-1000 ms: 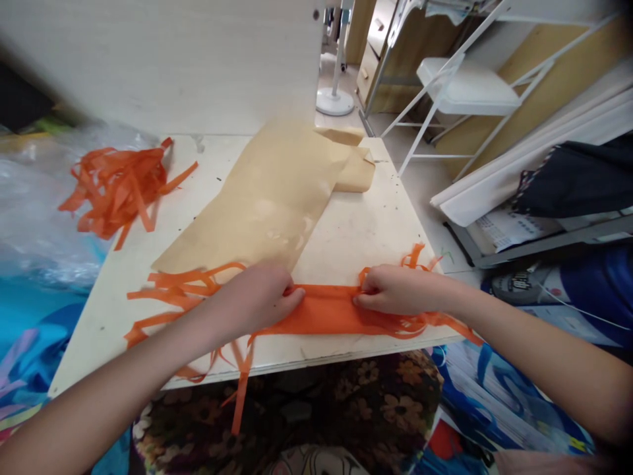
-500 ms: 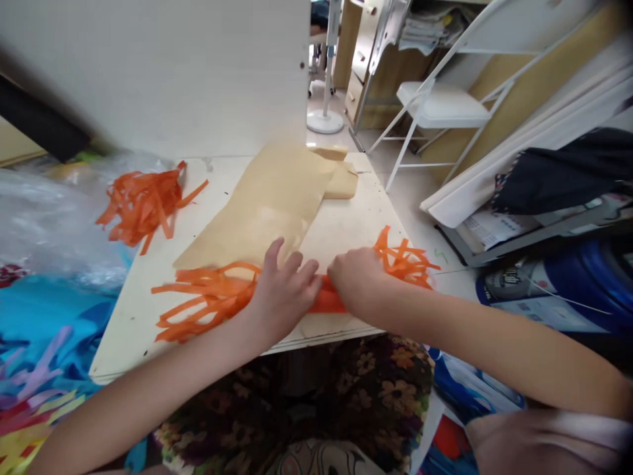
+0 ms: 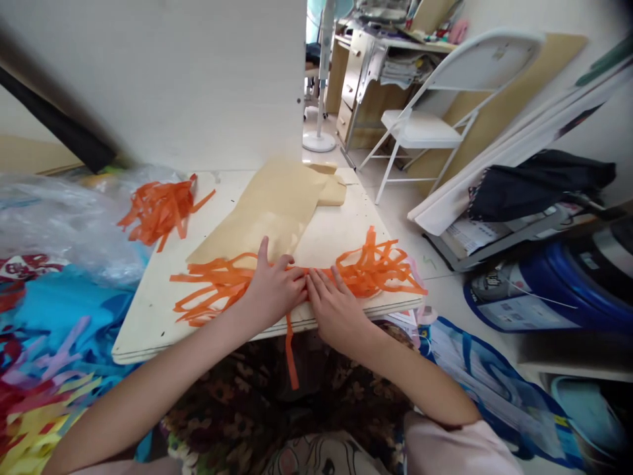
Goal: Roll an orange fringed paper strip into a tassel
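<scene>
A bundle of orange paper strips (image 3: 217, 285) lies across the front of a pale wooden board (image 3: 153, 316), fringed at both ends (image 3: 378, 270). My left hand (image 3: 274, 290) and my right hand (image 3: 336, 310) press side by side on the bundle's middle, fingers spread flat on it, thumbs almost touching. One strip (image 3: 291, 356) hangs down over the board's front edge between the hands. A sheet of brown paper (image 3: 270, 211) lies behind the bundle.
A second heap of orange strips (image 3: 161, 208) sits at the board's far left beside crumpled clear plastic (image 3: 54, 224). A white panel (image 3: 173, 79) stands behind. A white folding chair (image 3: 430, 119), leaning boards and a dark umbrella (image 3: 534, 181) crowd the right.
Both hands slid inward along the bundle until they met at its middle, and the strip ends bunched up into loose fringes on both sides. The view tilted up.
</scene>
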`<state>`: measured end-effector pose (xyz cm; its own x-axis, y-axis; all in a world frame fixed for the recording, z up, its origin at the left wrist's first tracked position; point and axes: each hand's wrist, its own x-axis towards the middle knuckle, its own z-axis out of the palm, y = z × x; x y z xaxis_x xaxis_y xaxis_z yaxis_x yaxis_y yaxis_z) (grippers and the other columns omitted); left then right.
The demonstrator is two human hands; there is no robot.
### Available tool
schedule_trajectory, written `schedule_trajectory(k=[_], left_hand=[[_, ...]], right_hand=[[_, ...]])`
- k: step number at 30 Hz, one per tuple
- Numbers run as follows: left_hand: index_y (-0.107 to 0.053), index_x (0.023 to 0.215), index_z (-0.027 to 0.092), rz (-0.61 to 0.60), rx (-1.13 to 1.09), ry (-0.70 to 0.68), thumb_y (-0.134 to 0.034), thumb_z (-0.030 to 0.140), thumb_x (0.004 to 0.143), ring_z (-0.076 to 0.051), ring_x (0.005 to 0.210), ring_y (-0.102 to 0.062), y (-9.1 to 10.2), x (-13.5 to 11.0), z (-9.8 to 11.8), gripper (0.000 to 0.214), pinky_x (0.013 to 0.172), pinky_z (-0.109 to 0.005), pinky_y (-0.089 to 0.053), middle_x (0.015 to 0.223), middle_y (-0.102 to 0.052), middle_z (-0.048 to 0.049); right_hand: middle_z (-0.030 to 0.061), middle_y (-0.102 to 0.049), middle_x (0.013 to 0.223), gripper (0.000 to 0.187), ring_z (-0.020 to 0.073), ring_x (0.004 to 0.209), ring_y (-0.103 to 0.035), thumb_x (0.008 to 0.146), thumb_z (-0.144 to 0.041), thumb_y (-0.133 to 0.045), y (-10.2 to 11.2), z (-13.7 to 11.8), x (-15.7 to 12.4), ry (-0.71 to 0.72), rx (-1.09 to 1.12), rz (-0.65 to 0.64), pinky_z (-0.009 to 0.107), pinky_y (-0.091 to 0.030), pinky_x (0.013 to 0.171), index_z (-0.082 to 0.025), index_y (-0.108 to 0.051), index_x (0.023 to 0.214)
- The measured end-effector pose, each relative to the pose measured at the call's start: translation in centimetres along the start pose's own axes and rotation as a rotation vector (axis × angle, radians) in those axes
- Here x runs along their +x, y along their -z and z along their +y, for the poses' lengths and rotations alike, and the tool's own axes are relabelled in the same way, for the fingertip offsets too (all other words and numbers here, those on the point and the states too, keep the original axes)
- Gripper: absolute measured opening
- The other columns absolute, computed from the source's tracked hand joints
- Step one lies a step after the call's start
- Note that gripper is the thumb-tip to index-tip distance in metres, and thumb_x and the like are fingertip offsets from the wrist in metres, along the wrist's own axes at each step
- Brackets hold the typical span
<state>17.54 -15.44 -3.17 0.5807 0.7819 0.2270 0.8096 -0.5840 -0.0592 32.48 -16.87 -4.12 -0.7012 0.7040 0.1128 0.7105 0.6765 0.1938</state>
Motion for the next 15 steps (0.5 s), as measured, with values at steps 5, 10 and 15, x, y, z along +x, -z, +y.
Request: schedule_trajectory(k=[5, 10, 15], left_hand=[[-0.061, 0.082, 0.02, 0.001, -0.027, 0.024, -0.043, 0.033, 0.076, -0.023, 0.089, -0.047, -0.3, -0.3, 0.3, 0.023, 0.09, -0.063, -0.004, 0.079, -0.063, -0.003], [-0.058, 0.093, 0.027, -0.002, -0.039, 0.027, -0.042, 0.023, 0.076, -0.024, 0.1, -0.044, 0.0, -1.5, -1.2, 0.023, 0.089, -0.063, -0.006, 0.11, -0.054, -0.0024], [-0.061, 0.085, 0.024, -0.125, -0.207, 0.132, -0.035, 0.021, 0.077, -0.02, 0.102, -0.044, 3.2, -5.2, -7.2, 0.027, 0.09, -0.044, -0.029, 0.115, -0.049, -0.0028]], right_hand=[[0.0144, -0.027, 0.131, 0.058, 0.0227, 0.122, -0.02, 0.079, -0.039, -0.03, -0.9, 1.2, -1.8, 0.016, 0.209, -0.039, 0.042, -0.014, 0.1, -0.002, -0.029, 0.124], [0.0188, -0.023, 0.131, 0.098, 0.0265, 0.123, -0.017, 0.06, -0.071, -0.034, -1.7, 1.8, -3.0, -0.001, 0.207, -0.04, 0.046, -0.009, 0.101, 0.002, -0.025, 0.125], [0.0188, -0.027, 0.13, 0.098, 0.0269, 0.122, -0.019, 0.056, -0.068, -0.044, -2.1, 1.9, -2.8, 0.025, 0.17, -0.004, 0.046, -0.006, 0.101, 0.001, -0.028, 0.123]])
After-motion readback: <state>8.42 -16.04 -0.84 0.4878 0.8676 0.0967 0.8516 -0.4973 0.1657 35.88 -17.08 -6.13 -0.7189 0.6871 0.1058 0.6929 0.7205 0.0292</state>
